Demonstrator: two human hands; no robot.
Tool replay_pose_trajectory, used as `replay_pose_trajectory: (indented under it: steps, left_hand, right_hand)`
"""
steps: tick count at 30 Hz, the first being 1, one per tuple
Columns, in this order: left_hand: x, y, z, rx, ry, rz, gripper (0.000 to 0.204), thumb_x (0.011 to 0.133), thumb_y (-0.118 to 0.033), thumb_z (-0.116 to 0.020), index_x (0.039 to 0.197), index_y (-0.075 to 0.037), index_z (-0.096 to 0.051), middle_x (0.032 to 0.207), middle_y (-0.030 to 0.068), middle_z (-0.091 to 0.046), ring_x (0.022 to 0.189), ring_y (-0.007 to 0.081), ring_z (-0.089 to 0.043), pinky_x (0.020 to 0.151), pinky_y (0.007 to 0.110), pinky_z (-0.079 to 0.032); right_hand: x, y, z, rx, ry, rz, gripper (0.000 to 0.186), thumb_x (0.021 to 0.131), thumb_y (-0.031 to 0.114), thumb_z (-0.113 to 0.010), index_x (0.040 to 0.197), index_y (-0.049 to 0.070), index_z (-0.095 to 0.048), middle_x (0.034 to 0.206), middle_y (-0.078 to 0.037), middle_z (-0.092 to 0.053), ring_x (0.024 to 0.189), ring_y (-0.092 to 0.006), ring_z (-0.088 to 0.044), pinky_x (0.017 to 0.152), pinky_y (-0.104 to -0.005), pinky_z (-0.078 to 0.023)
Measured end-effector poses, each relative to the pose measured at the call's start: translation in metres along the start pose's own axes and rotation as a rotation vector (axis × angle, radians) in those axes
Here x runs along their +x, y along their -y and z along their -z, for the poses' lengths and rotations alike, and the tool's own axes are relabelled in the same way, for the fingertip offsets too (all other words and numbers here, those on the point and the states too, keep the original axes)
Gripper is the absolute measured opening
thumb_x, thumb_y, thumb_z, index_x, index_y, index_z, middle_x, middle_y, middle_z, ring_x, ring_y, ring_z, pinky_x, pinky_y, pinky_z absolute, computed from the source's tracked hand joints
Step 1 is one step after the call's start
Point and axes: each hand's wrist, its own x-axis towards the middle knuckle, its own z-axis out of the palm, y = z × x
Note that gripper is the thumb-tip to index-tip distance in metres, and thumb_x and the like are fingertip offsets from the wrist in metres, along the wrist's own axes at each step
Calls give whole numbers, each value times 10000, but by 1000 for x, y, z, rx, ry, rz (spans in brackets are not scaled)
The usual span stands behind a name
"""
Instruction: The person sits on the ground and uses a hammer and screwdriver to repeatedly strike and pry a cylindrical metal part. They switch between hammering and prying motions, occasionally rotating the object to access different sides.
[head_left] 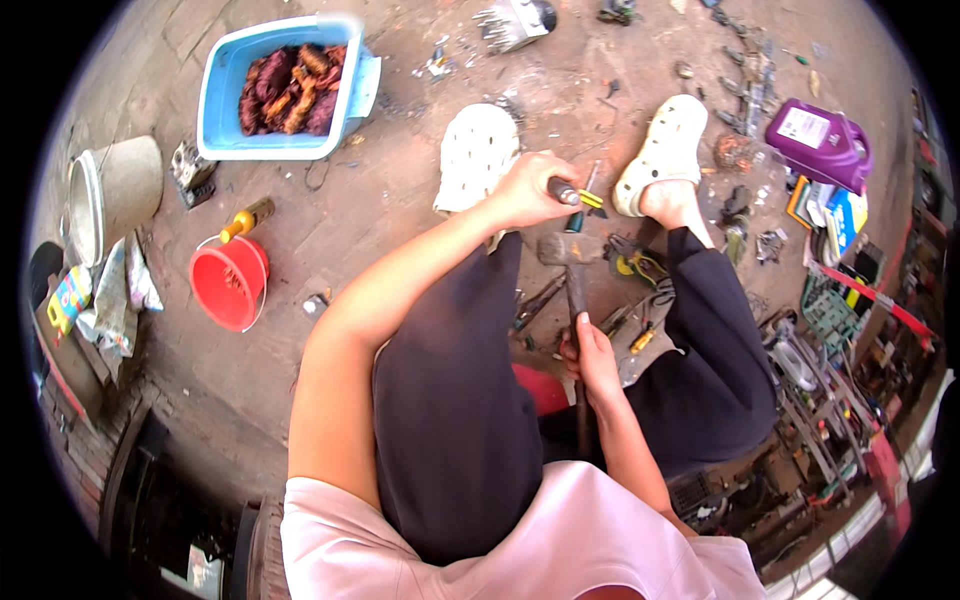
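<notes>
My left hand [532, 190] is closed around a thick dark metal bar, chisel-like, whose bright round end [565, 193] points up toward me. The bar's lower end is hidden by the hand. Below and to the right, my right hand [597, 362] grips the handle of a hammer [570, 250]. Its heavy, worn head lies just beneath the bar's end, apart from it in this view, and the handle runs back between my legs. Yellow-and-black pliers [640, 262] lie right of the hammer head. A yellow-handled screwdriver [645, 338] is beside my right hand.
Far left, a blue basin [210, 120] holds reddish-brown wound coils. A red bucket [225, 290], yellow-handled tool [240, 222] and white bucket [125, 190] stand left. On the right are a purple jug [820, 145], metal scraps and a cluttered rack [800, 400]. My shoes flank the work spot.
</notes>
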Motion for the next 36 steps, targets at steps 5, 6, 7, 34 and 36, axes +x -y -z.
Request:
replay_pose_trajectory:
  steps: [5,6,7,34,36]
  left_hand:
    - [6,2,-3,-100,-36,23,193,672,-63,-702,624,-46,-517,604,64,-541,594,225,-516,601,330,-435]
    - [2,0,-2,-106,9,55,163,662,-54,-706,640,-51,-545,618,58,-560,611,226,-539,613,327,-445]
    - [5,1,0,-75,13,34,151,660,-52,-705,644,-53,-555,620,59,-564,617,229,-549,616,327,-447]
    - [4,3,1,17,112,-57,150,638,-158,-740,692,-75,-627,634,82,-590,625,304,-558,666,359,-434]
    - [2,3,-5,38,270,-113,180,634,-156,-717,656,-81,-555,640,53,-563,667,276,-543,678,349,-415]
  right_hand:
    - [-8,11,1,275,116,-107,444,968,531,-446,737,153,-411,557,101,-244,428,-34,-206,388,-210,-164]
    - [-20,9,8,398,243,-93,473,965,565,-410,787,126,-425,548,90,-269,413,-23,-235,355,-182,-178]
    - [-24,13,18,475,349,-77,485,968,569,-391,782,122,-416,542,84,-284,401,-23,-239,345,-180,-184]
    - [-53,64,-6,-148,-208,761,558,1000,513,-360,650,82,-411,486,23,-352,375,-74,-315,367,-234,-243]
    - [-70,72,0,-74,-181,886,594,968,587,-362,678,69,-397,480,15,-316,365,-73,-289,344,-231,-220]
